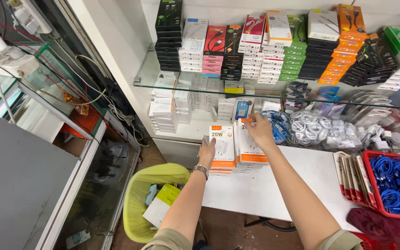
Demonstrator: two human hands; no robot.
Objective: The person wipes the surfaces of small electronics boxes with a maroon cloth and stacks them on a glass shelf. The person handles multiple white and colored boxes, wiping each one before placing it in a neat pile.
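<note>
Two stacks of flat white boxes with orange bands stand side by side on the white table (265,190) near its left edge. My left hand (206,152) rests against the left side of the left stack (222,148), fingers curled on its top box. My right hand (259,130) lies on the far end of the right stack (251,150), fingers spread over the top box. A metal watch (200,170) is on my left wrist.
A glass shelf (144,78) above carries several columns of boxed cables. Bagged white cables (311,127) lie behind the stacks. A red basket of blue cables (394,183) stands at the right. A yellow-green bin (140,203) is below the table's left edge, a glass counter at far left.
</note>
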